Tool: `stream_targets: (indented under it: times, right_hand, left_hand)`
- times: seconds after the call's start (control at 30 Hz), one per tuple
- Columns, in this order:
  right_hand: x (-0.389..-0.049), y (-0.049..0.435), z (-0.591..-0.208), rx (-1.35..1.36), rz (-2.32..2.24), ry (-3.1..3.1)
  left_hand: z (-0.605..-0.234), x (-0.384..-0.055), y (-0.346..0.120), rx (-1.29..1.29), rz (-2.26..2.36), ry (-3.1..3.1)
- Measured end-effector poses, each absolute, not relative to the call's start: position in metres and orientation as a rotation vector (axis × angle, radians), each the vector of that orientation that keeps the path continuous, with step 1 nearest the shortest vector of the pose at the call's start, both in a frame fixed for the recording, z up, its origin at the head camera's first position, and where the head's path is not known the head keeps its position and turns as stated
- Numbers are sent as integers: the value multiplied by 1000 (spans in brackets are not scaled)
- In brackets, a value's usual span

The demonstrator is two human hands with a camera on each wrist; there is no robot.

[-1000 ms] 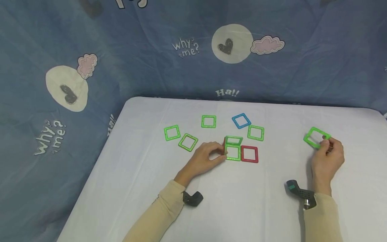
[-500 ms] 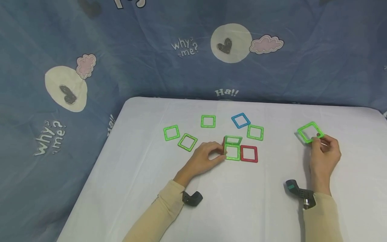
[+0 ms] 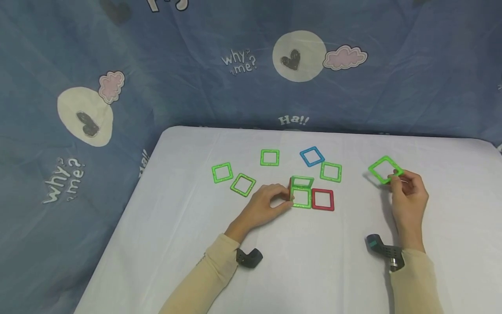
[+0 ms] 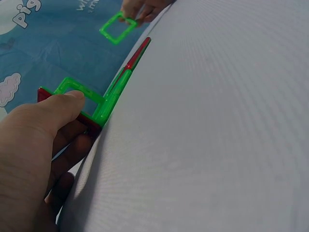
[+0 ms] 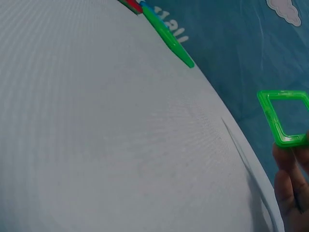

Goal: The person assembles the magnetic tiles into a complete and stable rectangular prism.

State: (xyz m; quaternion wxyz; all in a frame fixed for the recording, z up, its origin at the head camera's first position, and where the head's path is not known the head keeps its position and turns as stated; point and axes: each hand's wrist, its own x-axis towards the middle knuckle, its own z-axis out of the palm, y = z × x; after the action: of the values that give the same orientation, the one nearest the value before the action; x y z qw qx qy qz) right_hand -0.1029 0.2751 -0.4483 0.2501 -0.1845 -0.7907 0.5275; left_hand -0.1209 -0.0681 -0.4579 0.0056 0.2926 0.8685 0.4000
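In the head view my left hand (image 3: 266, 203) pinches a red square frame tile (image 3: 290, 185) that stands upright; its thumb (image 4: 67, 104) lies on the inner side in the left wrist view. That tile meets the left edge of a flat green square tile (image 3: 302, 206). Behind it another green tile (image 3: 303, 177) is raised at the back edge. A flat red tile (image 3: 332, 200) adjoins on the right. Off to the right, my right hand (image 3: 409, 200) holds a green square frame tile (image 3: 377, 162) by one corner above the table, also visible in the right wrist view.
Loose tiles lie on the white table (image 3: 321, 261): a blue one (image 3: 304, 159) and a green one (image 3: 331, 164) behind the joined tiles, plus green tiles (image 3: 269, 151) farther left. A patterned blue cloth (image 3: 196, 78) hangs behind the table.
My right hand has moved left with the green tile, which has turned to a diamond position. The left hand and the joined tiles stay where they were.
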Motion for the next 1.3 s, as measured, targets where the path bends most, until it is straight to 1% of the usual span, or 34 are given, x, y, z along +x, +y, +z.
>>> stream_targets:
  times: [0.43,0.7,0.97,1.2,1.3]
  right_hand:
    - [-104,267,-448,-361,1490,-2155]
    - [-100,256,-438,-290,1585,-2111]
    - [-105,254,-449,-225,1593,-2150]
    - [-97,238,-429,-106,1629,-2170]
    - [-96,235,-426,-87,1612,-2190]
  left_hand:
    - [-457,-120,-68,891,1249,2717]
    - [-458,-119,-67,877,1230,2705]
    - [-458,-120,-67,887,1237,2708]
    - [-458,-120,-67,897,1237,2710]
    - [-457,-120,-67,892,1234,2711]
